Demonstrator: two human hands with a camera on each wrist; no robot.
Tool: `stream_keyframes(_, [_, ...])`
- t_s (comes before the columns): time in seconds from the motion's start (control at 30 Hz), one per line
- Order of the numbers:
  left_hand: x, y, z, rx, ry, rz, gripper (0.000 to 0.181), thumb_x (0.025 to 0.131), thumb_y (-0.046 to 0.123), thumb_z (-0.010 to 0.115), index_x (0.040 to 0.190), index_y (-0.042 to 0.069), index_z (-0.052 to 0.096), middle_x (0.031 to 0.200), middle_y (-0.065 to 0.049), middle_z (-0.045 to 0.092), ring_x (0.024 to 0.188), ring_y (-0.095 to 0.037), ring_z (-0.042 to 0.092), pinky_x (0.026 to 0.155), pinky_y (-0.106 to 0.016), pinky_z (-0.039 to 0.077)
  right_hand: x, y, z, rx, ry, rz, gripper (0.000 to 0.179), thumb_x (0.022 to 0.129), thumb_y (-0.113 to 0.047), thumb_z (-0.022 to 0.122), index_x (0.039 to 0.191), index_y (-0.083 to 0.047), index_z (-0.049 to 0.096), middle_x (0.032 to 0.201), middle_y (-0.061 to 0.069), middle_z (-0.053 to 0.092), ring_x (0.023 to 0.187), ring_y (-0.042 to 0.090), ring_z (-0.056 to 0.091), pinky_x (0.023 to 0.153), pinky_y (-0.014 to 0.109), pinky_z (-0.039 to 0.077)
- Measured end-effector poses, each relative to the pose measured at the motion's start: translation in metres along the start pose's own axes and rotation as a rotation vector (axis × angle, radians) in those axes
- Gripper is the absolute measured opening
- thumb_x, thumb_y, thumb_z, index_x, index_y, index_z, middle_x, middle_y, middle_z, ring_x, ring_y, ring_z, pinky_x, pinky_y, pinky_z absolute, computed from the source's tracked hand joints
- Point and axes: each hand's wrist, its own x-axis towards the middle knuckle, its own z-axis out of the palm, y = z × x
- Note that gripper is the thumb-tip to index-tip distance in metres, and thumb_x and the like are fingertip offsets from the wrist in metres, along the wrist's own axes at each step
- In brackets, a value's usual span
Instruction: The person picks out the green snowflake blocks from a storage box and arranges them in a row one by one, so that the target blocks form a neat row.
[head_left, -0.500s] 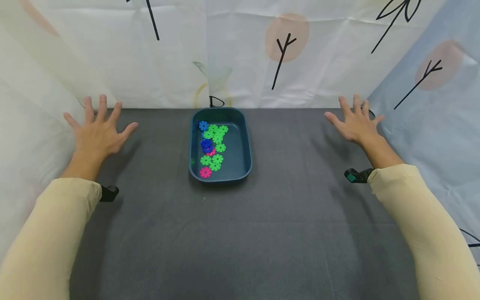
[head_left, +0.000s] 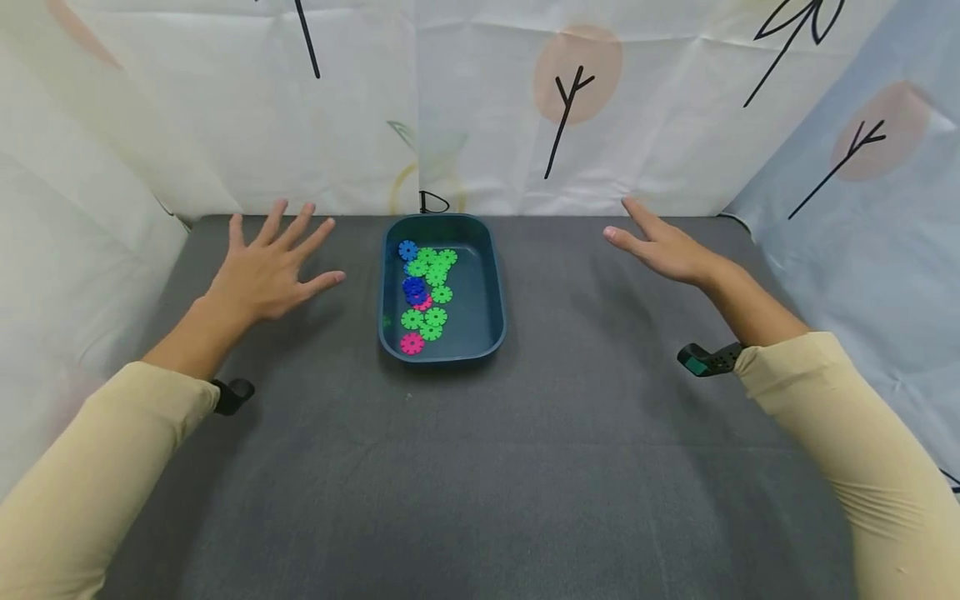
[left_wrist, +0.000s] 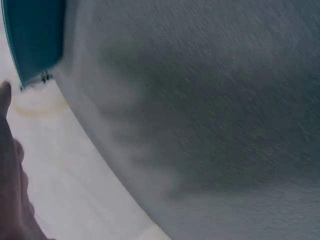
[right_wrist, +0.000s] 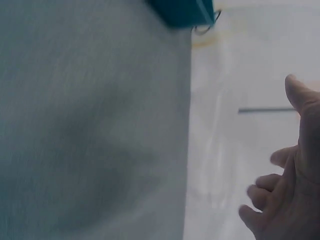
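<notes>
A dark blue-green rectangular tray (head_left: 472, 333) stands at the back middle of the table. Flower-shaped plastic discs lie in its left half: green discs (head_left: 435, 277), blue discs (head_left: 413, 289) and a pink disc (head_left: 412, 343) at the near end. To the tray's left, my left hand (head_left: 262, 271) hovers with fingers spread, holding nothing. On the other side my right hand (head_left: 671, 250) is raised in the air, thumb and fingers extended toward the tray, also holding nothing. Both wrist views catch only a corner of the tray, with its contents out of sight.
A dark grey cloth (head_left: 480, 483) covers the table. Pale printed curtains (head_left: 480, 100) rise along the back and both sides. Black wrist straps (head_left: 234, 396) show at the sleeve cuffs, and a thin black loop (head_left: 435, 200) stands behind the tray.
Both hands have moved inward toward the tray, the left one to the right and the right one to the left. The right hand has turned more side-on. Tray and discs stay put.
</notes>
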Motion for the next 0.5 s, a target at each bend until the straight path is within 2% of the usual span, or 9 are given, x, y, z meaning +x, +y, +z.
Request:
stream_keyframes(0.1, [0.004,0.014,-0.002,0.022,-0.045,0.063,0.083,0.097,0.070,0.035,0.162,0.021,0.014,0.168,-0.009,0.002,0.152,-0.034,-0.007,0.108,-0.076,-0.003,0.000,-0.013,0.000,0.090,-0.064,-0.016,0.082,0.103,-0.058,0.034,0.159,-0.019,-0.011,0.166,0.007,-0.012,0.152,0.034,-0.004,0.117,0.062,0.007])
stream_keyframes(0.27, [0.009,0.027,-0.002,0.006,-0.126,0.128,0.084,0.096,0.069,0.040,0.161,0.021,0.016,0.168,-0.009,0.005,0.152,-0.035,-0.003,0.110,-0.074,0.002,0.003,-0.031,0.004,0.256,-0.168,-0.074,0.077,0.105,-0.051,0.037,0.161,-0.011,0.003,0.167,0.009,0.002,0.153,0.030,0.007,0.120,0.053,0.011])
stream_keyframes(0.5, [0.013,0.041,0.001,-0.045,-0.162,0.219,0.082,0.096,0.065,0.047,0.160,0.020,0.022,0.166,-0.009,0.014,0.152,-0.037,0.005,0.112,-0.071,0.005,0.016,-0.052,0.017,0.466,-0.308,-0.167,0.067,0.108,-0.041,0.036,0.159,-0.003,0.012,0.165,0.011,0.017,0.152,0.022,0.017,0.121,0.041,0.017])
